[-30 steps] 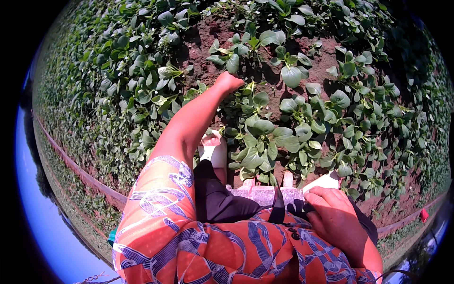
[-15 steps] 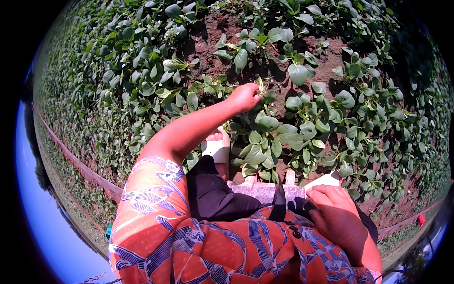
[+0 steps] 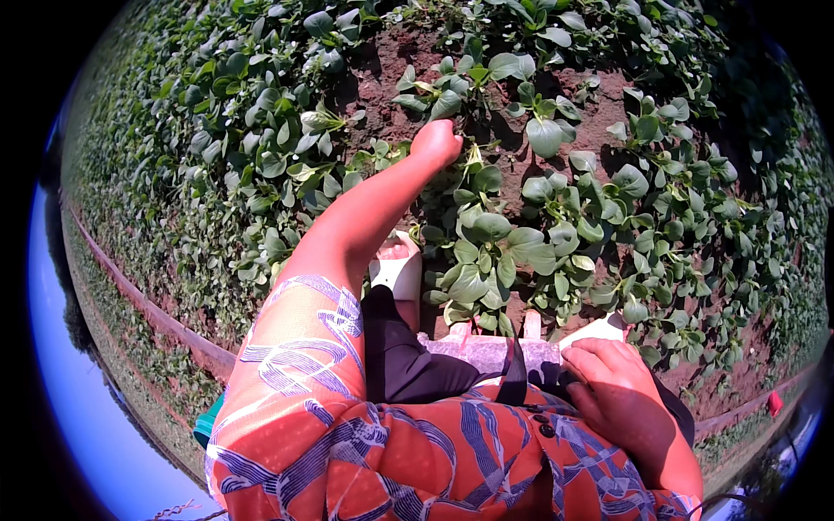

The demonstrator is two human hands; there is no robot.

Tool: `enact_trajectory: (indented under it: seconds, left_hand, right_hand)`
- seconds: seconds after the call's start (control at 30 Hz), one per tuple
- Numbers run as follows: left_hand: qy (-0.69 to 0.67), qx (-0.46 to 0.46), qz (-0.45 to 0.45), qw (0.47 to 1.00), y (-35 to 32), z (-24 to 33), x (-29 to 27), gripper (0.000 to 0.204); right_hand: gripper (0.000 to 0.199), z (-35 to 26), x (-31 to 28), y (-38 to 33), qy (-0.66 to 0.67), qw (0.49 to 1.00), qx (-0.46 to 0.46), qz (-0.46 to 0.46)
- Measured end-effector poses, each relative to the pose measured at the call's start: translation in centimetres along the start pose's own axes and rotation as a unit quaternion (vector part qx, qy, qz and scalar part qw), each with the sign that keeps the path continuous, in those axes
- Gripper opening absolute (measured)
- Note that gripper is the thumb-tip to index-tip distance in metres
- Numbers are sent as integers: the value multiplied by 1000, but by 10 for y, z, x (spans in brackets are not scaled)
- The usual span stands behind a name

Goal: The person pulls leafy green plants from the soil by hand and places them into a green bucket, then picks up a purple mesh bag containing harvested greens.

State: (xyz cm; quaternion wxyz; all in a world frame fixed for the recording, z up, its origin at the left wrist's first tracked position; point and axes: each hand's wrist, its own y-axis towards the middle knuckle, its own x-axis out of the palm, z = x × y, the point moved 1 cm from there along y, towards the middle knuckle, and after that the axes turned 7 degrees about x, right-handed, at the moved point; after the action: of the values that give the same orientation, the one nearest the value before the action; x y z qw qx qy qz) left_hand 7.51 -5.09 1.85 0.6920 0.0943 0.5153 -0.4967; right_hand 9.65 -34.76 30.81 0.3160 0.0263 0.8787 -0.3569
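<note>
My left hand [image 3: 437,143] reaches out over the red soil, its fingers curled closed. Just beyond it is a small leafy green plant [image 3: 443,95], with one leaf hanging close to the knuckles. What the fingers hold, if anything, is hidden behind the hand. To the right of the hand, a pale-stemmed plant [image 3: 473,158] lies at the far end of several broad-leaved greens [image 3: 493,252]. My right hand [image 3: 612,382] rests over my right thigh, palm down with fingers stretched out, holding nothing.
A white shoe [image 3: 398,271] is on my left foot, beside the greens. Between my legs shows a low, greyish-purple seat [image 3: 491,352]. Dense leafy plants [image 3: 234,113] spread on the left; more greens [image 3: 599,204] grow on the right. A red object [image 3: 774,403] lies at far right.
My left hand has let go of the pale-stemmed plant and moved away and slightly left, toward the small leafy plant. The right hand stays where it was.
</note>
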Motion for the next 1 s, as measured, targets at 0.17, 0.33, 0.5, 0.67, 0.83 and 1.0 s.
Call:
enact_trajectory:
  seconds: [0.17,0.33,0.5,0.67,0.83,1.0]
  left_hand:
    - [92,-25,-52,994,-10,17,18,28]
    - [69,-81,-56,993,-17,30,9,37]
    - [89,-109,-43,989,-16,35,14,43]
    - [110,-82,-60,989,-7,32,23,37]
    - [151,-70,-9,986,-6,38,37,35]
    - [121,-76,23,990,-17,20,35,26]
  right_hand:
    - [36,0,-1,-2,-9,1000,8,-6]
    - [35,4,1,-5,1,1000,1,-1]
    - [28,4,1,-6,5,999,-31,43]
    - [35,9,-2,-14,-3,1000,-12,20]
    - [35,11,-4,-11,-12,1000,-10,15]
    - [35,-7,7,-2,-35,998,-41,26]
